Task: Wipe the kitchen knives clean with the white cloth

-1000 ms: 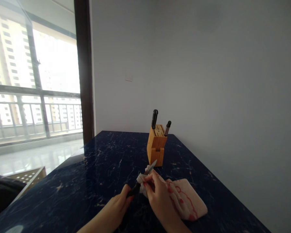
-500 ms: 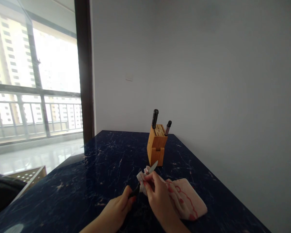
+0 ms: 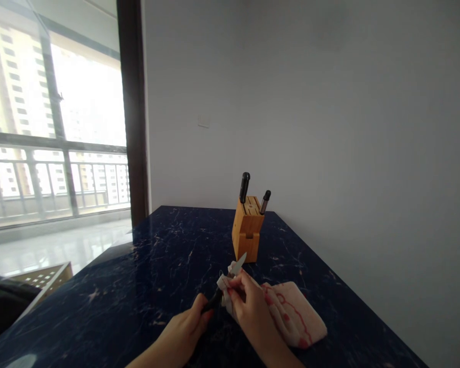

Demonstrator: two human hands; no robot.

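My left hand is closed around the black handle of a small knife, whose pale blade points up and away from me. A pinkish-white towel with red markings is bunched in my right hand, its fingers pinching a fold around the lower part of the blade. The rest of the towel lies spread on the table to the right of that hand. Just beyond the blade tip stands a wooden knife block holding a black-handled knife and another dark-handled tool.
Both hands are over a dark blue marbled table. A grey wall runs behind it and along its right side. At the lower left are a beige perforated basket and a dark object. A large window is on the left.
The knife has drawn back slightly toward me and left, so its tip sits a little lower. The right fingers stay on the towel; the block has not moved.
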